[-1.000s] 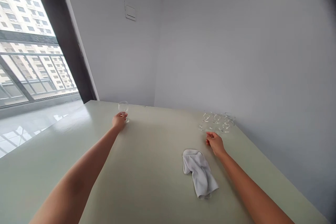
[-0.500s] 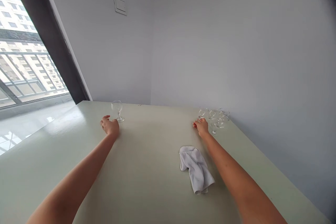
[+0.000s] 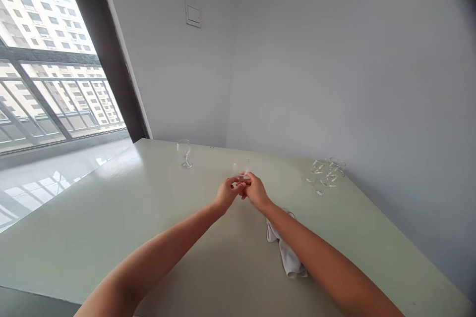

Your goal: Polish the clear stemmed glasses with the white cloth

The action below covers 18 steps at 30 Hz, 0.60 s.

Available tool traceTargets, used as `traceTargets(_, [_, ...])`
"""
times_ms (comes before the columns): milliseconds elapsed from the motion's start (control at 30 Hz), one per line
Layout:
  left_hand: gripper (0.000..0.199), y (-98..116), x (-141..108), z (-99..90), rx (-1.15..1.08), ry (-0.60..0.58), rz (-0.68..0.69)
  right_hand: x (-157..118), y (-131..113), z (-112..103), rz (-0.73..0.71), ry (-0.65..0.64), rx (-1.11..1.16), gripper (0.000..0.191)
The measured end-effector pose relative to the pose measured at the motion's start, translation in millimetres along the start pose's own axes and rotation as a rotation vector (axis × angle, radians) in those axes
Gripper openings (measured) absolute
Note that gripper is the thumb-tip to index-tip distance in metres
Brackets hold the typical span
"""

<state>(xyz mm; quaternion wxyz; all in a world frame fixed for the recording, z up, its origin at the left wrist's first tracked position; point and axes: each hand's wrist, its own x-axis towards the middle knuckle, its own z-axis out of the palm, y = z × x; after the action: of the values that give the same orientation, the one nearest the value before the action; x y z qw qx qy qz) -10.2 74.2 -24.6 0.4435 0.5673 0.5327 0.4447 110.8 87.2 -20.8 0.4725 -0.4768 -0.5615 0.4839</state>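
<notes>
Both hands meet near the middle of the table around a small clear stemmed glass [image 3: 241, 167]. My right hand [image 3: 256, 189] has its fingers closed on the glass. My left hand [image 3: 226, 192] is closed on the lower part of the same glass, fingertips touching those of the right. The glass's stem and foot are mostly hidden by the fingers. Under my right forearm lies a crumpled grey cloth [image 3: 292, 257], partly covered from view. A single stemmed glass [image 3: 184, 152] stands upright at the back left of the table.
Several clear stemmed glasses [image 3: 327, 171] are grouped at the table's right edge, close to the wall. The pale green table [image 3: 178, 257] reaches to the grey walls [image 3: 316, 59]. A window [image 3: 55, 59] is on the left.
My right hand has come left from the group of glasses with one glass. My left hand has moved right, away from the lone glass, and joined it. The view has turned slightly left.
</notes>
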Motion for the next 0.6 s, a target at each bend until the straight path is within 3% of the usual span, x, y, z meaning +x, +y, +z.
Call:
traceTargets(100, [0.033, -4.0, -1.9, -7.5, -0.099, -0.022, -0.01, -12.6, -8.0, 14.3, -0.027, -0.116, -0.054, 0.05])
traceTargets(233, [0.035, -18.5, 14.3, -52.6, -0.058, 0.206, 0.017, -21.4, -17.0, 0.2, -0.062, -0.121, -0.129, 0.054])
traceTargets(433, [0.034, -43.9, 45.4, -138.5, 0.012, 0.425, -0.015, -44.6, -16.0, -62.7, 0.001, 0.056, -0.114, 0.037])
traceTargets(600, [0.027, -60.5, 57.6, -168.8, 0.062, 0.512, -0.035, -69.4, 2.0, -118.2, 0.092, 0.205, -0.071, 0.025])
